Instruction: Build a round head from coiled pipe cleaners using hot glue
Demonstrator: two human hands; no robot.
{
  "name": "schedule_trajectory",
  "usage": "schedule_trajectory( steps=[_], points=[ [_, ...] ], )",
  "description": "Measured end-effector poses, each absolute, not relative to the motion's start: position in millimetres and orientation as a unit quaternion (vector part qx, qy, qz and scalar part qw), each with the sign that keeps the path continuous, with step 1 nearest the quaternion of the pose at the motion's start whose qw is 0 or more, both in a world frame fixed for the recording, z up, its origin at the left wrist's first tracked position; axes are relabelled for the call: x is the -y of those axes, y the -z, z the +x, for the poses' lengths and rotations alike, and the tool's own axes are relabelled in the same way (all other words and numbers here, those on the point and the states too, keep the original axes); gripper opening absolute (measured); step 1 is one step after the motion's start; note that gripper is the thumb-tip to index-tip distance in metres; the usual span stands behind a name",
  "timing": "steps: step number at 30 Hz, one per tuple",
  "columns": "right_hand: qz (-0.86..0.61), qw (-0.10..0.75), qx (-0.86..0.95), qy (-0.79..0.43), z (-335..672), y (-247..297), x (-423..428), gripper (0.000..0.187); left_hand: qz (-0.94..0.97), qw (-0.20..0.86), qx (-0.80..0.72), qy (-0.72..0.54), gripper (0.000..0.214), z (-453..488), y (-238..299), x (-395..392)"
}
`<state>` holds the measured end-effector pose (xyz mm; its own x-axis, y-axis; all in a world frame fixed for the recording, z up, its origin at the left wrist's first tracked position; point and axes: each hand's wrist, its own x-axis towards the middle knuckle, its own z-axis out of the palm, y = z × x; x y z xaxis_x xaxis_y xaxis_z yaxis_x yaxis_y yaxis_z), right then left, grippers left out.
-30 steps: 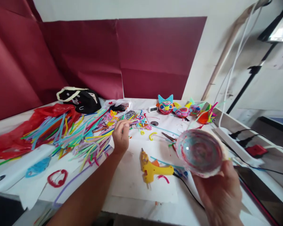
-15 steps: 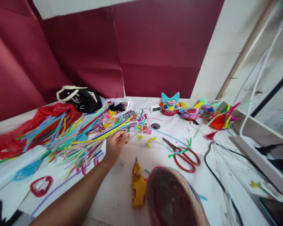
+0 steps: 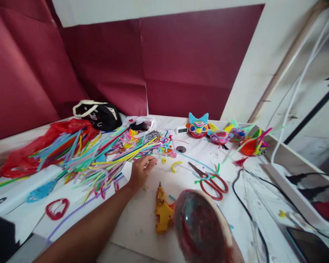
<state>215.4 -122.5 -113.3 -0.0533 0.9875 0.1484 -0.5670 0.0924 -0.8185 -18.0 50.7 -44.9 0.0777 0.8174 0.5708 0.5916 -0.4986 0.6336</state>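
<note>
My left hand [image 3: 142, 171] is just above the white table by the near end of the pipe cleaner pile [image 3: 109, 153]. Its thumb and fingers are slightly apart, and I see nothing held between them. At the bottom, my right hand [image 3: 237, 254] shows only a sliver behind a rounded hollow shell [image 3: 199, 224], dark and glossy inside with a pale rim, which it holds up. Left of the shell lies a yellow hot glue gun [image 3: 162, 213], nozzle pointing away. Orange-handled scissors [image 3: 212, 182] and a bent yellow pipe cleaner piece [image 3: 176, 167] lie beyond.
Decorated animal heads [image 3: 198, 126] stand along the back right. At the right are a power strip [image 3: 296, 193], a black cable [image 3: 244, 204] and a phone [image 3: 309, 243]. A red plastic bag [image 3: 55, 131] and a black pouch [image 3: 101, 115] sit at the left.
My left hand's thumb and fingers have parted a little, and the hand sits slightly right in view. The shell has tilted, showing more of its glossy inside. The whole view has shifted slightly.
</note>
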Motion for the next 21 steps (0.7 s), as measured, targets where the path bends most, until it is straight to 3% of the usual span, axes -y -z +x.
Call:
schedule_trajectory(
  steps=[4, 10, 14, 21],
  points=[
    [-0.323, 0.674, 0.290, -0.597, 206.7, 45.0, 130.0, 0.078, 0.697, 0.150, -0.476, -0.514, 0.024, -19.4, 46.6, -54.1],
    [-0.312, 0.740, 0.360, -0.475, 193.9, -35.8, 80.9, 0.049, 0.679, 0.223, -0.431, -0.551, 0.023, -18.7, 51.7, -58.9],
    [-0.372, 0.720, 0.371, -0.452, 200.4, -26.6, 45.0, 0.041, 0.662, 0.257, -0.412, -0.571, 0.020, -17.0, 53.5, -61.9],
    [-0.541, 0.604, 0.463, -0.358, 200.0, 7.1, 19.5, 0.064, 0.565, 0.314, -0.402, -0.649, 0.019, -22.4, 23.6, -69.0]
  ],
)
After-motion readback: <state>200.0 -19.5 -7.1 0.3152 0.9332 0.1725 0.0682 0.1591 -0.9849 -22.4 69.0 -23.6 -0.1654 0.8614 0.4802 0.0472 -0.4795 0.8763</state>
